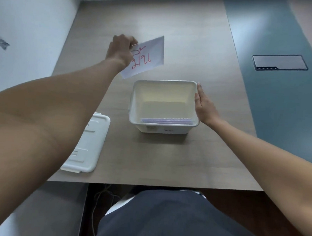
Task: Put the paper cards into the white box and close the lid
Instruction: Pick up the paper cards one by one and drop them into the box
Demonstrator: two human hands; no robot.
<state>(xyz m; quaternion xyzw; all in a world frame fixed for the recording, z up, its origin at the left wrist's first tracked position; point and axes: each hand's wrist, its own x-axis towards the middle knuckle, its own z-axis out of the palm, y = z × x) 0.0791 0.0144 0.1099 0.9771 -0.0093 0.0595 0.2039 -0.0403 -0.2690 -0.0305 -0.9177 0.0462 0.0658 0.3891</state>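
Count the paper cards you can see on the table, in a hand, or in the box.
1 countable: the paper card held by the left hand above the table. More card edges stand inside the white box near its front wall; their number cannot be told.

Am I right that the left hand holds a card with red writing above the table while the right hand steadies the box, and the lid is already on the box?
Not quite: the lid lies on the table, left of the open box, as the head view shows. The left hand does hold the card, and the right hand rests flat against the box's side.
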